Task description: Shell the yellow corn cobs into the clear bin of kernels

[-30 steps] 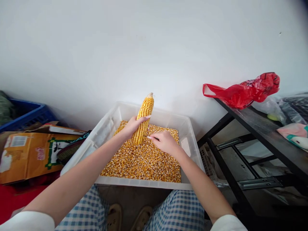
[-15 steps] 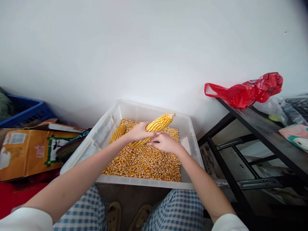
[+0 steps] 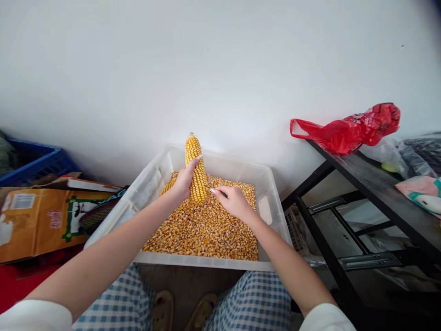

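My left hand [image 3: 185, 180] is wrapped round a yellow corn cob [image 3: 198, 186], which stands nearly upright over the bin with its pale tip at the top. In my right hand [image 3: 236, 203] is a slim tool [image 3: 212, 190] with a thin metal tip and what looks like a dark green grip, mostly hidden by the fingers. Its tip reaches the lower right side of the cob. Below both hands, loose corn kernels [image 3: 206, 234] cover the floor of a translucent plastic bin [image 3: 272, 207]. Another cob [image 3: 168, 184] lies there, partly hidden behind my left forearm.
To the left are an orange cardboard box [image 3: 44, 220] and a blue crate [image 3: 41, 158]. A black metal frame [image 3: 330, 243] with a dark top stands at the right, bearing a red plastic bag [image 3: 347, 131]. A white wall [image 3: 206, 69] rises behind the bin.
The cob has swung from slanting right to nearly upright, and my left hand has turned with it. My right hand has come away slightly, so the tool's metal tip now shows.
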`<act>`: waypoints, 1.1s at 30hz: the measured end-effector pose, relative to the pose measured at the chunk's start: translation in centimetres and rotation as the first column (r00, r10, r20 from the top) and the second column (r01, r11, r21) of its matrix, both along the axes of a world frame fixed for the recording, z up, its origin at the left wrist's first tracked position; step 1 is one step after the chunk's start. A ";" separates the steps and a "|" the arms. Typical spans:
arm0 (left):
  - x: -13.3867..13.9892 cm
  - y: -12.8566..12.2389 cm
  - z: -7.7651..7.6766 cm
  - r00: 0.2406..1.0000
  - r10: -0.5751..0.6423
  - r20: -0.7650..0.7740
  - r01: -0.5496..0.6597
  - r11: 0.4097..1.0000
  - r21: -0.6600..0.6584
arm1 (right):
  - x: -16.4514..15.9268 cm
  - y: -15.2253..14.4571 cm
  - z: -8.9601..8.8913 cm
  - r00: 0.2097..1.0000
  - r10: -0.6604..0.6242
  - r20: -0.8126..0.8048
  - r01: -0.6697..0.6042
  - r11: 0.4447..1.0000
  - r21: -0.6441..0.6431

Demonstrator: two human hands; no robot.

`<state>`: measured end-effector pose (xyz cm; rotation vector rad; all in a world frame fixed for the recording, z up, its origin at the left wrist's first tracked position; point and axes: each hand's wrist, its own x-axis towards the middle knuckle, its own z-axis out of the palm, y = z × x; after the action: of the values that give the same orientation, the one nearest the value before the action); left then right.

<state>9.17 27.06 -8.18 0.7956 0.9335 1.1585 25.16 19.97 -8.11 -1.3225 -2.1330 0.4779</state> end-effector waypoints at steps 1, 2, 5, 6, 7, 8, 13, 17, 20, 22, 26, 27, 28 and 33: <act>0.0 0.1 -0.1 1.000 -0.009 0.025 0.009 0.999 -0.031 | 0.0 0.0 0.0 1.000 -0.003 -0.003 0.003 1.000 0.007; 0.1 0.1 -0.1 0.999 -0.019 0.041 0.021 0.999 -0.048 | 0.1 0.0 0.0 1.000 -0.001 -0.001 0.001 1.000 0.014; 0.2 0.1 -0.3 1.000 -0.025 0.016 0.026 0.999 -0.025 | 0.7 0.0 0.5 0.998 0.040 0.047 -0.041 0.999 0.011; 0.2 0.0 -0.3 1.000 -0.019 -0.018 0.020 1.000 0.010 | 0.9 0.0 0.8 0.996 0.058 0.069 -0.058 0.998 0.005; 0.1 0.0 -0.3 0.998 -0.010 -0.060 0.014 0.998 0.055 | 1.1 -0.1 1.1 0.993 0.078 0.090 -0.077 0.997 -0.005; 0.1 0.0 -0.3 0.995 0.001 -0.103 0.010 0.994 0.105 | 1.2 -0.1 1.3 0.989 0.100 0.111 -0.098 0.995 -0.021; -0.2 -0.4 0.3 0.973 0.053 -0.225 0.006 0.968 0.252 | 1.2 -0.3 1.6 0.974 0.128 0.184 -0.118 0.991 -0.067; -0.2 -0.5 0.5 0.974 0.041 -0.224 0.013 0.972 0.236 | 1.1 0.0 1.2 0.984 0.049 0.169 -0.051 0.999 0.006; -0.1 -0.5 0.5 0.986 -0.024 -0.167 0.056 0.980 0.189 | 1.1 0.1 1.0 0.989 0.034 0.146 -0.040 0.999 0.036; -0.1 -0.5 0.6 0.990 -0.064 -0.123 0.084 0.982 0.169 | 1.1 0.0 1.1 0.990 0.045 0.133 -0.051 0.998 0.046; -0.2 -0.4 0.6 0.993 -0.081 -0.081 0.093 0.985 0.145 | 1.0 -0.2 1.3 0.994 0.030 0.106 -0.037 0.997 0.063; -0.2 -0.4 0.7 0.993 -0.081 -0.080 0.092 0.986 0.142 | 1.1 -0.2 1.4 0.995 0.022 0.098 -0.029 0.998 0.063; -0.2 -0.5 0.7 0.993 -0.082 -0.083 0.093 0.986 0.138 | 1.1 -0.1 1.4 0.996 0.016 0.092 -0.022 0.998 0.063; 0.0 -0.8 0.8 0.989 -0.092 -0.116 0.110 0.982 0.153 | 1.1 0.0 1.2 0.996 0.015 0.085 -0.021 0.997 0.069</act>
<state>9.12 26.30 -7.35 1.0332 0.8868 1.1191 26.28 19.94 -6.89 -1.3069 -2.2116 0.3564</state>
